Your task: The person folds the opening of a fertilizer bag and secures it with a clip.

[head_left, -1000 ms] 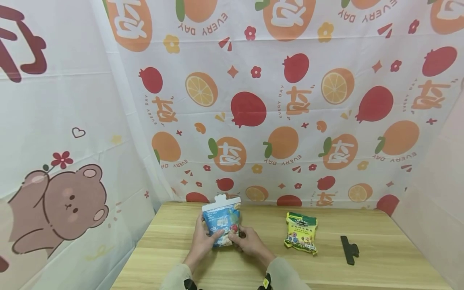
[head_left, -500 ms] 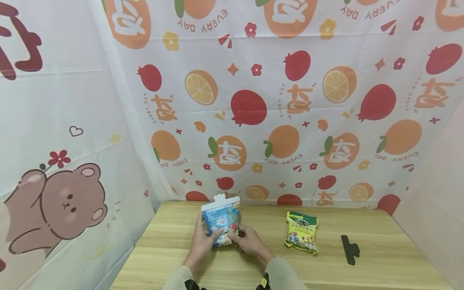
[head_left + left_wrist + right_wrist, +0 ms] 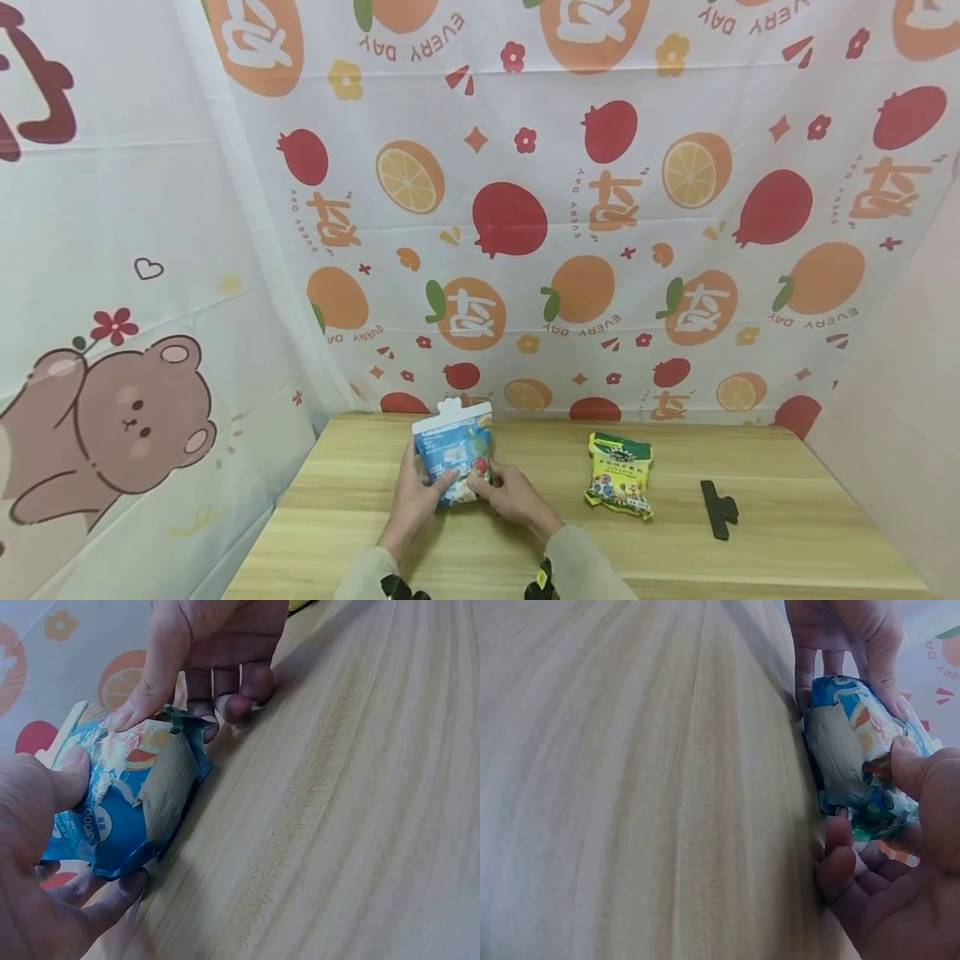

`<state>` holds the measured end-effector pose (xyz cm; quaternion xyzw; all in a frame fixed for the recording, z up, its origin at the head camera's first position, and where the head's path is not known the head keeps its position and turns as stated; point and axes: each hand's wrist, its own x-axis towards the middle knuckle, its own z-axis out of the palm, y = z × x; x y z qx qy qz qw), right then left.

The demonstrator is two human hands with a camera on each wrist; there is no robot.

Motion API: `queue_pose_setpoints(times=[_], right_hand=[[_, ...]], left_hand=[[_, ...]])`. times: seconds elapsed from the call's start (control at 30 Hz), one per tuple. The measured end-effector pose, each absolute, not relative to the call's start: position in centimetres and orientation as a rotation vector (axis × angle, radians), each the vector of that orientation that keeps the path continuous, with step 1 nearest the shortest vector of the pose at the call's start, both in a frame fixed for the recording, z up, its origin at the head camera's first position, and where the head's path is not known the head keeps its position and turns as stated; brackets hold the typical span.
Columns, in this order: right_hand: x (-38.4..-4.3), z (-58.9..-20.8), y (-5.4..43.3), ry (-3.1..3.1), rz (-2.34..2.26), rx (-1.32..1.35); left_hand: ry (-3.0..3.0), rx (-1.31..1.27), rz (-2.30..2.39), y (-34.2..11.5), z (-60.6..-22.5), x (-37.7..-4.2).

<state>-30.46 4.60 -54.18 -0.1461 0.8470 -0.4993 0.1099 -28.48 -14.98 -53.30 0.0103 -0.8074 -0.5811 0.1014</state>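
Observation:
A blue printed food bag (image 3: 456, 454), crinkled and bulging, stands tilted over the wooden table with a white bag clip (image 3: 452, 415) along its top edge. My left hand (image 3: 412, 497) grips its left side, thumb pressed on the front and fingers behind and beneath. On the other side, my right hand (image 3: 517, 498) holds the bag's lower right, its thumb also on the front. Both thumbs come close together on the printed front. In the left wrist view, the bag's folded bottom (image 3: 166, 796) faces the camera near the tabletop.
To the right on the wooden table (image 3: 540, 554) lies a yellow and green packet (image 3: 621, 477). Farther right is a black bag clip (image 3: 719, 510). A fruit-print cloth (image 3: 547, 333) hangs behind the table, and a bear-print cloth (image 3: 142, 283) hangs at the left.
The head view has shifted slightly. Both hands keep the same hold on the blue bag, with hardly any movement; the packet and black clip lie where they were.

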Motion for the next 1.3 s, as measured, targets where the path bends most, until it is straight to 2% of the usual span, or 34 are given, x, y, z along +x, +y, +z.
queue_pose_setpoints(times=[0.63,1.3], right_hand=[[-30.11,-53.63,4.13,2.497,-1.433,-0.424],[-30.14,-53.23,3.98,2.401,-1.433,-0.401]], left_hand=[[-2.355,0.039,-1.765,-15.47,-53.06,-27.93],[-2.464,0.162,-1.624,-15.82,-52.61,-27.7]])
